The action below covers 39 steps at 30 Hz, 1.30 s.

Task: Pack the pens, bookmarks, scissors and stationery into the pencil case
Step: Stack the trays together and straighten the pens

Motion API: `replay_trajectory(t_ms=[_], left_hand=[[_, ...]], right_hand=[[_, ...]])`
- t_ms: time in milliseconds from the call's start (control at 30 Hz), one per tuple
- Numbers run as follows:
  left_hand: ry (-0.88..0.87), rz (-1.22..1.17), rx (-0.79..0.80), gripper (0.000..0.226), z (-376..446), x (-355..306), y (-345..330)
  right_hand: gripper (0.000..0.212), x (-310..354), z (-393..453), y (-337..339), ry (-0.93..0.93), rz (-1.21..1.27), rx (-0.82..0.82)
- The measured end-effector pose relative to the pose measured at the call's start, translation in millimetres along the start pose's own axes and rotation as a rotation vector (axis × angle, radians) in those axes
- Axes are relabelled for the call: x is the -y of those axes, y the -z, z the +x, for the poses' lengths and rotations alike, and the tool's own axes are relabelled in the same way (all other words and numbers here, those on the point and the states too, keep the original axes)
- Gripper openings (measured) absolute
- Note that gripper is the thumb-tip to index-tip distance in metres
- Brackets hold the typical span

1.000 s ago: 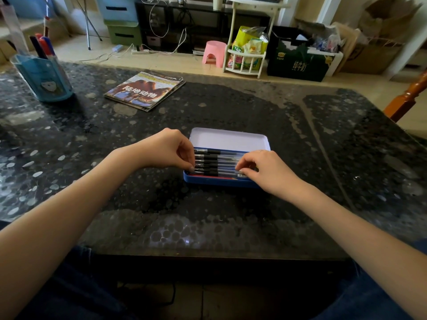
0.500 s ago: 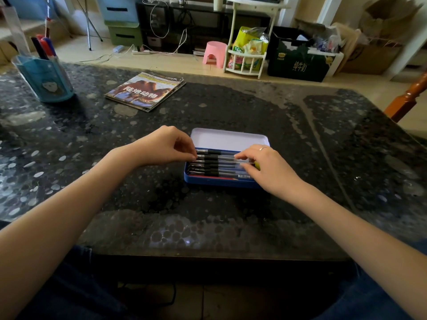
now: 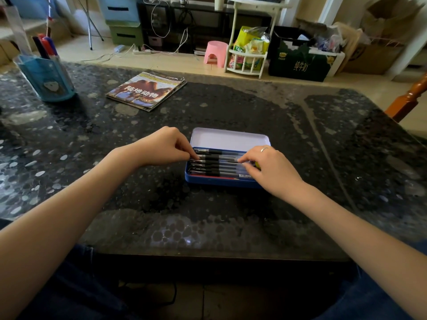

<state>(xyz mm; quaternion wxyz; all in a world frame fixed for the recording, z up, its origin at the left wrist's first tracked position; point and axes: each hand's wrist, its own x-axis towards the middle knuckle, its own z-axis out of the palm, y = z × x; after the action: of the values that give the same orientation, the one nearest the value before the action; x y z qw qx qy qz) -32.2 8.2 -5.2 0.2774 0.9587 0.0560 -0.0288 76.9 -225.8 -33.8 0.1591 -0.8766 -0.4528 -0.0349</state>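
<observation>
1. Pencil case, a blue tin, sits open near the middle of the dark speckled table. Its pale lid lies back flat on the far side.
2. Pens, black-gripped with clear barrels, lie side by side in the tray, running left to right. I count roughly six; the nearer ones are partly covered by fingers, so the count is loose.
3. Left hand is at the case's left end, fingers curled, thumb and forefinger pinching the tip end of one of the upper pens.
4. Right hand lies over the case's right end, fingers bent down onto the pen barrels. From my feed the fingertips seem to pinch the same pen as the left, but I cannot tell for certain whether they grip or only press. A ring shows on one finger.
5. Something yellow peeks out in the case beside the right fingers; too hidden to name.
6. Magazine lies flat on the far left of the table, well apart from the case.
7. Blue pen holder stands at the far-left table edge with markers and a clear ruler upright in it.
8. Beyond the table, on the floor: pink stool, white rack with snack packets, dark green carton.
</observation>
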Motion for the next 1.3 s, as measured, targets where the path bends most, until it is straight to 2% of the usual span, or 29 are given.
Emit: replay_trajectory(t_ms=[100,467,700,933,1067,1300], left_hand=[[0.016,0.014,-0.065,0.028,0.7,2.6,1.8],[0.027,0.041,-0.07,0.03,1.6,4.9,-0.2],[0.028,0.035,-0.082,0.029,2.2,3.3,-0.4],[0.011,0.048,-0.076,0.027,1.4,0.8,-1.3],[0.003,0.051,-0.067,0.027,1.8,0.8,-2.4],[-0.011,0.059,-0.074,0.029,2.7,1.7,-3.0]], right_hand=[[0.015,-5.2,3.5,3.6,-0.043,-0.032,0.012],[0.01,-2.5,5.0,2.9,-0.061,-0.206,0.064],[0.004,-2.4,3.7,4.1,-0.075,-0.122,0.006],[0.017,-6.1,4.9,2.4,-0.113,0.067,0.044],[0.017,-7.1,6.0,2.0,-0.156,0.144,0.054],[0.023,-7.1,6.4,1.1,-0.166,0.191,0.079]])
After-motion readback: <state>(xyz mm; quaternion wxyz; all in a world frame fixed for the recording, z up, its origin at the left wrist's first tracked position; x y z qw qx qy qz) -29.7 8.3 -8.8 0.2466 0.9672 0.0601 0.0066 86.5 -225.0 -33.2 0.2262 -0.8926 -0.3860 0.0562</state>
